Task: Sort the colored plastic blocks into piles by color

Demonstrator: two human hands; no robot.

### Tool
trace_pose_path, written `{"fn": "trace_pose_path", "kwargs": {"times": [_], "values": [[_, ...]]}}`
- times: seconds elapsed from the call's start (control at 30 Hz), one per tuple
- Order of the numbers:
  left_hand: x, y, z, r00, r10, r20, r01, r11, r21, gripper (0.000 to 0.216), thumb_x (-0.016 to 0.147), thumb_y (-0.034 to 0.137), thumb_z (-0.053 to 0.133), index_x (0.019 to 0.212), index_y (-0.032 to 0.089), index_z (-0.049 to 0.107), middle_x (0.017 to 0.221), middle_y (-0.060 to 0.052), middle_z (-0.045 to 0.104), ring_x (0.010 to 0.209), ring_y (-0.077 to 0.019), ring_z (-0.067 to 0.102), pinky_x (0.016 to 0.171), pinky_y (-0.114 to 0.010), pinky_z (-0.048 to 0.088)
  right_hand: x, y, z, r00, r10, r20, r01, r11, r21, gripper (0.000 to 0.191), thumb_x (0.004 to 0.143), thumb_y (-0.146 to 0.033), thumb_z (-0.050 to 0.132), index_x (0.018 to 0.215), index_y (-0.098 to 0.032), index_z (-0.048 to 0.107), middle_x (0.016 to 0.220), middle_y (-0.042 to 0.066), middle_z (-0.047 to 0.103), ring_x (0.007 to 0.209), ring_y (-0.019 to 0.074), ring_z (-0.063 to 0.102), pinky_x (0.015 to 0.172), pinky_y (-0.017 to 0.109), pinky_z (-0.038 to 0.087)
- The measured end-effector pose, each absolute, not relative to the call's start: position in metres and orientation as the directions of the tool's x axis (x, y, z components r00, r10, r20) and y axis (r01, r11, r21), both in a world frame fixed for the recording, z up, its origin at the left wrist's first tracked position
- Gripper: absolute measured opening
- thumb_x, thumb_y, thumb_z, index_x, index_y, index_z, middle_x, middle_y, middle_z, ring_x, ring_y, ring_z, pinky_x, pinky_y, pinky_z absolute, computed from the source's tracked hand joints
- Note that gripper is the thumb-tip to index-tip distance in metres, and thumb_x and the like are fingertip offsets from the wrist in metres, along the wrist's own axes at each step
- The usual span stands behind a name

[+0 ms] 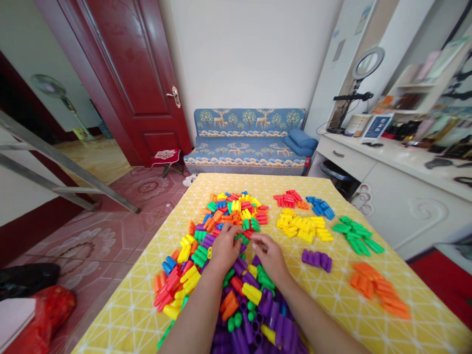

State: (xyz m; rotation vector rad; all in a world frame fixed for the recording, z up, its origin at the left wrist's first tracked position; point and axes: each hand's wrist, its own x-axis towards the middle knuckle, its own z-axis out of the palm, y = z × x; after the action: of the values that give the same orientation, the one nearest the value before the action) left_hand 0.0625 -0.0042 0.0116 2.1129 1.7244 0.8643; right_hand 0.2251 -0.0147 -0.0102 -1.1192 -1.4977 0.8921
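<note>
A big mixed pile of colourful plastic pieces [190,280], like short joined tubes, covers the middle and near left of the table. My left hand [225,248] reaches over the pile, its fingers bent down among the pieces. Whatever its fingertips grip is hard to make out; green pieces lie by them. Just to the right, my right hand [271,256] hovers at the pile's edge with loosely curved fingers and a gap between thumb and forefinger. Nothing shows in it. Beneath my wrists lie many purple pieces [282,329] and a few green ones.
Single-colour groups lie to the right: red pieces [285,198], blue pieces [320,207], yellow pieces [304,226], green pieces [357,235], purple pieces [317,259] and orange pieces [379,289]. A yellow patterned cloth [125,314] covers the table. Beyond stands a blue sofa [247,142]; a white dresser [416,196] is at right.
</note>
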Motion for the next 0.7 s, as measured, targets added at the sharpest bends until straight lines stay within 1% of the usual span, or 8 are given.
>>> {"fn": "trace_pose_path", "kwargs": {"times": [0.1, 0.2, 0.27, 0.33, 0.4, 0.57, 0.7], "values": [[0.063, -0.004, 0.01, 0.102, 0.96, 0.262, 0.802, -0.235, 0.548, 0.036, 0.081, 0.017, 0.058, 0.116, 0.026, 0.059, 0.124, -0.006, 0.051, 0.098, -0.0183, 0.062, 0.083, -0.029, 0.05, 0.227, -0.011, -0.02, -0.013, 0.962, 0.272, 0.172, 0.27, -0.947, 0.019, 0.079, -0.028, 0.057, 0.094, -0.02, 0.067, 0.097, 0.007, 0.067, 0.09, 0.0206, 0.063, 0.082, 0.036, 0.051], [0.063, -0.004, 0.008, 0.113, 0.958, 0.263, 0.812, -0.241, 0.531, 0.045, 0.081, 0.019, 0.058, 0.126, 0.027, 0.055, 0.139, -0.007, 0.043, 0.113, -0.0231, 0.058, 0.091, -0.033, 0.049, 0.232, -0.008, -0.025, -0.001, 0.963, 0.268, 0.167, 0.264, -0.95, 0.018, 0.08, -0.028, 0.057, 0.092, -0.02, 0.068, 0.096, 0.007, 0.068, 0.09, 0.0211, 0.063, 0.084, 0.037, 0.05], [0.062, -0.003, 0.006, 0.121, 0.959, 0.257, 0.81, -0.245, 0.532, 0.047, 0.082, 0.018, 0.058, 0.128, 0.027, 0.054, 0.141, -0.008, 0.044, 0.121, -0.0251, 0.052, 0.098, -0.037, 0.046, 0.233, -0.008, -0.026, -0.004, 0.962, 0.273, 0.179, 0.27, -0.946, 0.018, 0.08, -0.028, 0.057, 0.092, -0.02, 0.068, 0.096, 0.007, 0.068, 0.09, 0.0212, 0.063, 0.083, 0.037, 0.05], [0.062, -0.002, 0.005, 0.128, 0.956, 0.265, 0.793, -0.259, 0.552, 0.047, 0.082, 0.017, 0.057, 0.128, 0.025, 0.054, 0.139, -0.008, 0.048, 0.124, -0.0245, 0.05, 0.101, -0.037, 0.043, 0.233, -0.009, -0.026, -0.022, 0.958, 0.285, 0.195, 0.283, -0.939, 0.017, 0.08, -0.027, 0.057, 0.092, -0.02, 0.068, 0.096, 0.006, 0.067, 0.09, 0.0207, 0.063, 0.083, 0.036, 0.05], [0.062, 0.0, 0.004, 0.114, 0.951, 0.289, 0.765, -0.269, 0.585, 0.045, 0.082, 0.014, 0.055, 0.126, 0.022, 0.054, 0.134, -0.009, 0.052, 0.121, -0.0232, 0.053, 0.101, -0.037, 0.044, 0.233, -0.01, -0.025, -0.041, 0.955, 0.295, 0.207, 0.297, -0.932, 0.017, 0.08, -0.025, 0.057, 0.092, -0.02, 0.068, 0.095, 0.006, 0.067, 0.09, 0.0202, 0.063, 0.082, 0.035, 0.05], [0.062, 0.005, 0.0, 0.038, 0.947, 0.318, 0.707, -0.25, 0.661, 0.036, 0.081, 0.011, 0.053, 0.117, 0.016, 0.055, 0.116, -0.012, 0.062, 0.105, -0.0227, 0.061, 0.091, -0.039, 0.049, 0.233, -0.012, -0.02, -0.042, 0.953, 0.3, 0.216, 0.302, -0.929, 0.015, 0.08, -0.025, 0.057, 0.089, -0.021, 0.068, 0.095, 0.006, 0.066, 0.09, 0.0196, 0.063, 0.082, 0.034, 0.05], [0.061, 0.004, 0.001, 0.072, 0.94, 0.333, 0.696, -0.286, 0.658, 0.029, 0.08, 0.008, 0.054, 0.107, 0.017, 0.058, 0.108, -0.009, 0.063, 0.097, -0.0211, 0.062, 0.086, -0.036, 0.05, 0.235, -0.012, -0.019, -0.051, 0.952, 0.302, 0.22, 0.306, -0.926, 0.015, 0.08, -0.025, 0.057, 0.088, -0.02, 0.069, 0.096, 0.006, 0.066, 0.091, 0.0196, 0.062, 0.083, 0.034, 0.05]]}}
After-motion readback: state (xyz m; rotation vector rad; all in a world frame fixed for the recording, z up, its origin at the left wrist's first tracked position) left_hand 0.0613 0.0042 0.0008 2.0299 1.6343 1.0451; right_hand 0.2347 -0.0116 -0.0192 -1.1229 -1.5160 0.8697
